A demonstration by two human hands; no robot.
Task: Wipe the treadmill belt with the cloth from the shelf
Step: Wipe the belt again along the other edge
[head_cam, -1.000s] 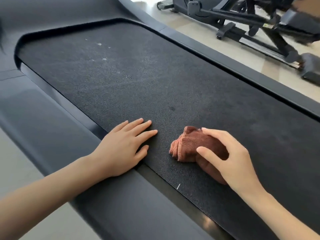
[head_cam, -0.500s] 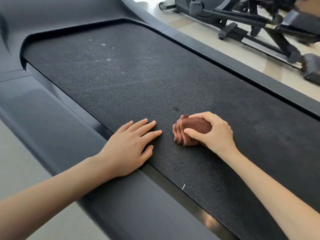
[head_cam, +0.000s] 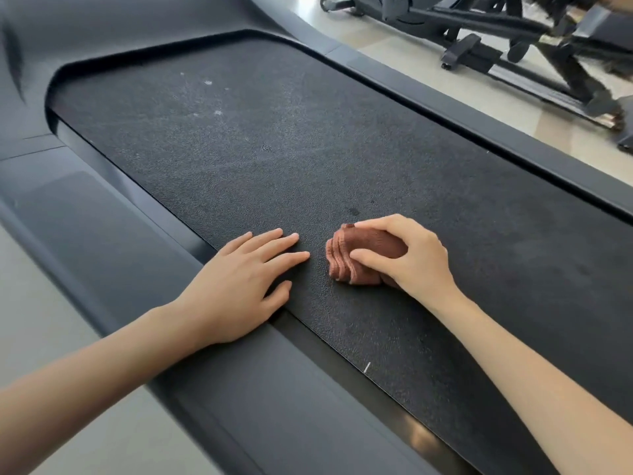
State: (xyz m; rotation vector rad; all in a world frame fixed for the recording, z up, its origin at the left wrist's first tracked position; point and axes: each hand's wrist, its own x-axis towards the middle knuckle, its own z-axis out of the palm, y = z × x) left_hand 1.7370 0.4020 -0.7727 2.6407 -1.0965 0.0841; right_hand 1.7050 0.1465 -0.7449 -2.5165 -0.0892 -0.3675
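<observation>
The black textured treadmill belt (head_cam: 308, 138) fills the middle of the head view, with pale dust specks near its far end. A folded brown cloth (head_cam: 356, 257) lies on the belt near its left edge. My right hand (head_cam: 411, 255) grips the cloth from above, fingers and thumb curled round it. My left hand (head_cam: 239, 279) rests flat with straight fingers on the belt's left edge, its heel on the grey side rail, a short gap left of the cloth.
Grey side rails (head_cam: 102, 234) run along both sides of the belt. A dark exercise machine frame (head_cam: 513, 39) stands on the pale floor at the upper right. A small dark spot (head_cam: 353, 211) marks the belt just beyond the cloth.
My right hand has slid the cloth away from me along the belt and its fingers have curled tighter round it. My left hand has stayed in place.
</observation>
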